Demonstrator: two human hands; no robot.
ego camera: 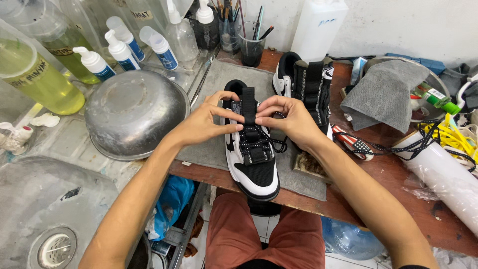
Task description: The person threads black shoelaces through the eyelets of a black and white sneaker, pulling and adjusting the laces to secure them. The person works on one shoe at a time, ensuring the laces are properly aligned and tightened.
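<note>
Pinching the black lace (259, 133) at the tongue of a black-and-white sneaker (250, 149), the left hand (206, 122) and right hand (291, 119) sit close together, fingertips clamped on the lacing from either side. That sneaker rests on a grey mat (209, 144) near the front edge of the tabletop (398, 184), toe toward the person. Its mate (308, 84) stands just behind. An upturned steel bowl (132, 112) lies off the left edge; a grey cloth (381, 92) sits toward the back right.
</note>
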